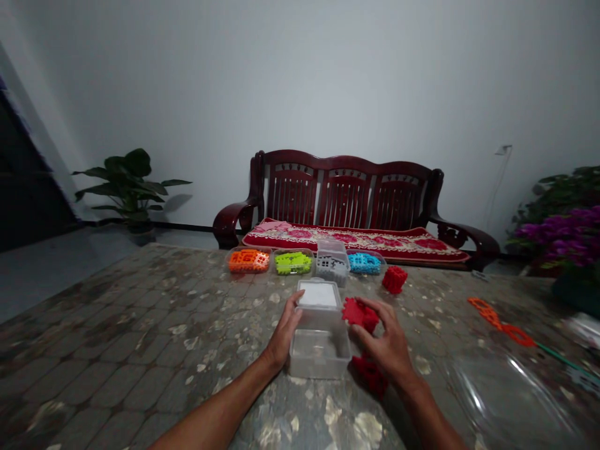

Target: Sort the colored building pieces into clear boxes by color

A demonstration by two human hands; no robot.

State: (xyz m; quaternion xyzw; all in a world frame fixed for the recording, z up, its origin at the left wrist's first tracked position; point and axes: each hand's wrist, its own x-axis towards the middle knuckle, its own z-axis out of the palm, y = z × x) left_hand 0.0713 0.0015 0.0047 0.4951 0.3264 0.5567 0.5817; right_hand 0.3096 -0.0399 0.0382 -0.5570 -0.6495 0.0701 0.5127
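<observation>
A clear plastic box (pixel 319 359) with its lid (pixel 319 294) tipped back stands before me, with nothing visible inside. My left hand (pixel 284 331) grips the box's left side, fingers near the lid hinge. Just right of the box, my right hand (pixel 387 337) pinches red interlocking plastic blocks (pixel 360 314) between thumb and fingers. Below that hand, more red blocks (pixel 370 375) lie on the table, partly hidden by it. Farther back sits a red block cube (pixel 394 279).
Boxes of orange pieces (pixel 249 261), green pieces (pixel 293 262), grey pieces (pixel 332 267) and blue pieces (pixel 364 262) line the table's far edge. To the right are orange linked pieces (pixel 501 323) and a clear plastic lid or tray (pixel 510 394). A wooden bench (pixel 347 194) stands behind.
</observation>
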